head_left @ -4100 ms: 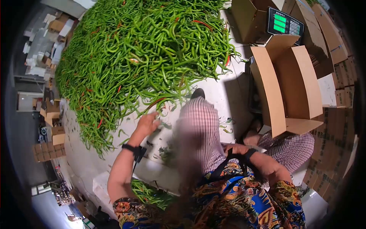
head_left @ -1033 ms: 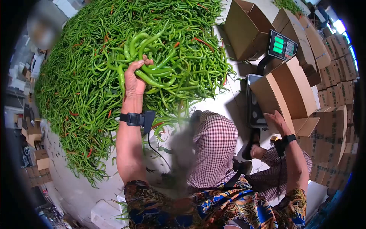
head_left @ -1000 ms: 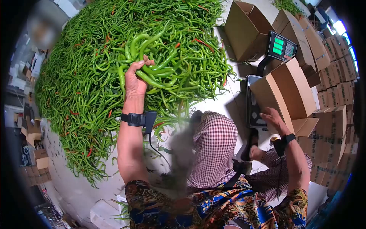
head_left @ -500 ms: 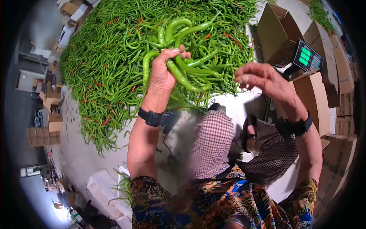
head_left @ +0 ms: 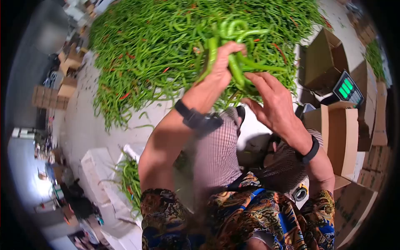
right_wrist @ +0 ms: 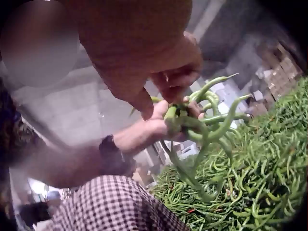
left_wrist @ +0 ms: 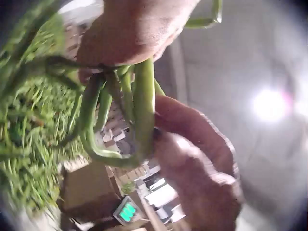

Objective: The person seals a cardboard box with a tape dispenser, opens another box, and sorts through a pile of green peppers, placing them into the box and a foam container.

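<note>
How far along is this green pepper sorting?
Early, it seems. Done: one bunch of green peppers is up off the pepper pile. In hand: the left hand grips it, the right hand touches it. Left: that huge pile on the floor; the cardboard box hides its contents.

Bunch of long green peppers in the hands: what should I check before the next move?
1. Left hand grips bunch of long green peppers: ok.
2. Right hand grips the bunch too: cannot tell; it touches it.
3. No peppers dangling loose: not ok; some hang below the left hand.
4. Brown cardboard box open: ok.
5. Green-lit scale display readable: not ok; too small.
</note>
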Motion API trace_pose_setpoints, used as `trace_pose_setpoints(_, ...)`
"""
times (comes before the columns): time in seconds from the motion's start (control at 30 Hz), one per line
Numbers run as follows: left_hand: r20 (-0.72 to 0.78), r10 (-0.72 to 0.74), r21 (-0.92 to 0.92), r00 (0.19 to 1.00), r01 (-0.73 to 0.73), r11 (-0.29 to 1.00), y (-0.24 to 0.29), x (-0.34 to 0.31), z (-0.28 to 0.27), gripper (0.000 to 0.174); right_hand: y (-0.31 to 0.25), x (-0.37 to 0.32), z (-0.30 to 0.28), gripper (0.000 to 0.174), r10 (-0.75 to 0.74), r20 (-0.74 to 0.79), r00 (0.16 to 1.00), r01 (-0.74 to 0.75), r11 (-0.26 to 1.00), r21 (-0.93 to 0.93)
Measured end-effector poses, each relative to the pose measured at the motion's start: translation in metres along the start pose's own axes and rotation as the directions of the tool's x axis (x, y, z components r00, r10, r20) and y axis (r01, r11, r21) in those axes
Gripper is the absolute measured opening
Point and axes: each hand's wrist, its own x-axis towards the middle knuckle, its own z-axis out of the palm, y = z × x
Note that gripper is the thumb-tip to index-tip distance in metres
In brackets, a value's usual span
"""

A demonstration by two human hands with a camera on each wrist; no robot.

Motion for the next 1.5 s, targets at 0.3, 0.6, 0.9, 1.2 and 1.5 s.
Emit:
trace_pose_setpoints(0.3, 0.104, -0.133, -0.205, 0.986, 0.152, 0.967, -0.012, -0.027, 0.002, 0.035, 0.005, -0.003, -0.001, 0.025, 0.453, 0.368, 0.812, -0.582, 0.574, 0.577)
trace_pose_setpoints(0.6, 0.157, -0.171, -0.088, 0.973, 0.186, 0.979, -0.034, -0.022, -0.024, 0.042, 0.036, -0.011, 0.009, 0.03, 0.23, 0.694, 0.682, -0.662, -0.208, 0.72)
trace_pose_setpoints(0.9, 0.083, -0.185, -0.03, 0.979, 0.188, 0.982, -0.035, -0.036, -0.001, 0.036, 0.023, -0.022, 0.003, 0.035, 0.567, 0.329, 0.755, -0.631, 0.491, 0.601)
trace_pose_setpoints(1.2, 0.287, -0.218, -0.125, 0.933, 0.262, 0.957, -0.079, -0.039, 0.022, 0.042, 0.031, -0.037, 0.029, 0.065, 0.701, 0.166, 0.694, -0.633, 0.483, 0.605)
trace_pose_setpoints(1.5, 0.162, -0.173, 0.657, 0.972, 0.024, 0.753, -0.102, -0.047, 0.022, 0.078, 0.129, -0.085, 0.047, 0.039, 0.645, 0.12, 0.754, -0.473, 0.407, 0.781)
